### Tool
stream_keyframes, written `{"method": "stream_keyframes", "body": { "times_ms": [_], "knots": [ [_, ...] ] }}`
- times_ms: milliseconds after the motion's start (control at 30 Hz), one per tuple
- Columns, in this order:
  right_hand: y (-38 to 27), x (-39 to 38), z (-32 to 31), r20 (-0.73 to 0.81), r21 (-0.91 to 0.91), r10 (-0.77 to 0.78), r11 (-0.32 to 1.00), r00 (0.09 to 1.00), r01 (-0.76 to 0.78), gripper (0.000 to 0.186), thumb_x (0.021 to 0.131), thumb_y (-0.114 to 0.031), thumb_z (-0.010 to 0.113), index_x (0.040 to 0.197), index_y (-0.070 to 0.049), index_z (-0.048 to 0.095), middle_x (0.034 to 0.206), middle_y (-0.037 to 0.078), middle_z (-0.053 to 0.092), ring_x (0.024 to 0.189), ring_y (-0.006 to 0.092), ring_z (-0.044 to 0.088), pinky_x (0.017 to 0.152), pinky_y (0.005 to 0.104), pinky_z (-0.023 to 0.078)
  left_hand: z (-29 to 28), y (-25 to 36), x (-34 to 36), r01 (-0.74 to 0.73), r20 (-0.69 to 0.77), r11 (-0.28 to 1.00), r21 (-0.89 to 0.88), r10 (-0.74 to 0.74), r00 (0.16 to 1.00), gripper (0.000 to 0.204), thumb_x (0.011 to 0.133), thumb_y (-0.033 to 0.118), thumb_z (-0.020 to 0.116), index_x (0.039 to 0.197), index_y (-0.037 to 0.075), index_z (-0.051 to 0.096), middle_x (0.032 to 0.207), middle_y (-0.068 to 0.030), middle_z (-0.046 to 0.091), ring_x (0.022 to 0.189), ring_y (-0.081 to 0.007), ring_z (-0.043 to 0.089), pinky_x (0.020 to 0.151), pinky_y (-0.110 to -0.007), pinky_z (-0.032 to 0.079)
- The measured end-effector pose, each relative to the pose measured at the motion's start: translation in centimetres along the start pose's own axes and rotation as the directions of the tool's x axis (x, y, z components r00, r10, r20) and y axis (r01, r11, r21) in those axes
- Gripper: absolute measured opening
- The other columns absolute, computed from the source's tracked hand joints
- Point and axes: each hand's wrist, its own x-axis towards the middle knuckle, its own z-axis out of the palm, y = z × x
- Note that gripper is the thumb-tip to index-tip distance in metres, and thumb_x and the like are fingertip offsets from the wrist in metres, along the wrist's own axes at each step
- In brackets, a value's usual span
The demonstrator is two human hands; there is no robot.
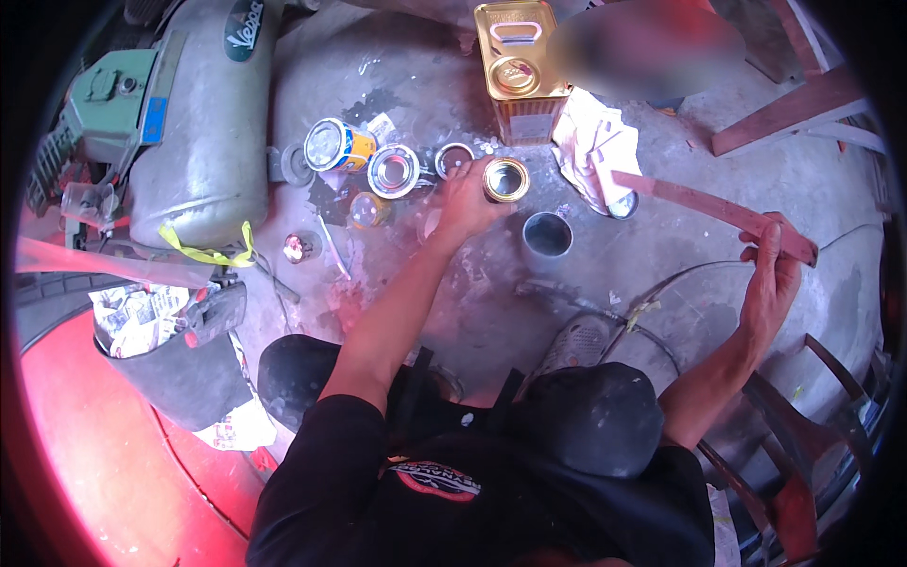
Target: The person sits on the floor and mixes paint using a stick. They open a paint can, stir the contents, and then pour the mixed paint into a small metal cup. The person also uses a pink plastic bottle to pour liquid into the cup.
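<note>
My left hand (466, 206) is closed around a small open metal can (506, 180) with a gold rim. A dark grey cup (548, 236) stands on the floor just below and right of that can. Out to the right, my right hand (773, 274) grips one end of a long, flat reddish strip (704, 205), its material unclear. The strip's far end points left, over the edge of a crumpled white cloth (584, 151). Close by my left hand are an open can (393, 171) and a smaller round container (455, 161).
A tall gold tin (518, 66) stands beyond the cans. Left are a blue-and-yellow paint can (340, 146), a grey air compressor tank (203, 123) and a dark bin of paper (170, 369). A hose (671, 282) crosses the floor; a wooden frame (794, 113) stands far right.
</note>
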Motion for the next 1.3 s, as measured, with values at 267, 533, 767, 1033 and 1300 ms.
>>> {"method": "stream_keyframes", "body": {
  "times_ms": [267,533,767,1033,1300],
  "knots": [
    [3.4,-3.0,0.7,-0.191,-0.013,-0.108,0.994,0.976,0.108,0.034,0.112,-0.024,0.050,0.125,0.004,0.065,0.100,0.011,0.072,0.085,0.0147,0.068,0.079,0.0300,0.055,0.2,0.7,0.2,-0.117,0.023,0.980,-0.160,0.122,0.992,0.087,0.064,0.038,0.094,0.136,0.010,0.054,0.130,-0.0165,0.064,0.125,-0.0398,0.058,0.108,-0.048,0.042],
    [2.1,-4.0,1.0,-0.291,0.271,0.010,0.960,0.957,0.072,0.030,0.108,-0.019,0.059,0.125,0.005,0.062,0.098,0.014,0.072,0.080,0.0171,0.070,0.081,0.0323,0.056,-10.1,2.7,-0.6,-0.456,0.044,0.885,-0.099,0.461,0.886,0.084,0.069,0.031,0.090,0.140,0.010,0.049,0.128,-0.0192,0.063,0.122,-0.0431,0.058,0.106,-0.049,0.046],
    [-3.9,-3.0,6.1,-0.055,0.437,-0.088,0.894,0.995,0.103,0.029,0.106,-0.014,0.061,0.124,0.008,0.064,0.093,0.014,0.073,0.079,0.0169,0.070,0.079,0.0308,0.055,-19.1,1.8,-5.5,-0.350,0.069,0.937,0.018,0.348,0.935,0.084,0.065,0.027,0.095,0.137,0.006,0.057,0.129,-0.0174,0.067,0.121,-0.0373,0.064,0.104,-0.045,0.050],
    [-10.8,-4.4,11.5,0.202,0.321,-0.280,0.924,0.939,0.207,0.024,0.106,-0.012,0.060,0.122,0.005,0.068,0.095,0.009,0.073,0.081,0.0129,0.069,0.077,0.0267,0.054,-18.7,-4.7,-8.3,-0.348,0.159,0.921,0.175,0.322,0.933,0.085,0.066,0.041,0.093,0.138,0.012,0.060,0.123,-0.0146,0.068,0.117,-0.0362,0.061,0.106,-0.046,0.043],
    [-8.6,-6.5,14.7,0.289,0.360,-0.187,0.930,0.939,0.075,0.023,0.105,-0.013,0.063,0.119,0.004,0.069,0.098,0.008,0.072,0.080,0.0133,0.069,0.073,0.0274,0.055,-17.7,-6.0,-8.5,-0.344,0.205,0.904,0.253,0.298,0.932,0.084,0.065,0.042,0.092,0.139,0.016,0.061,0.118,-0.0155,0.068,0.112,-0.0360,0.062,0.100,-0.046,0.045]
  ]
}}
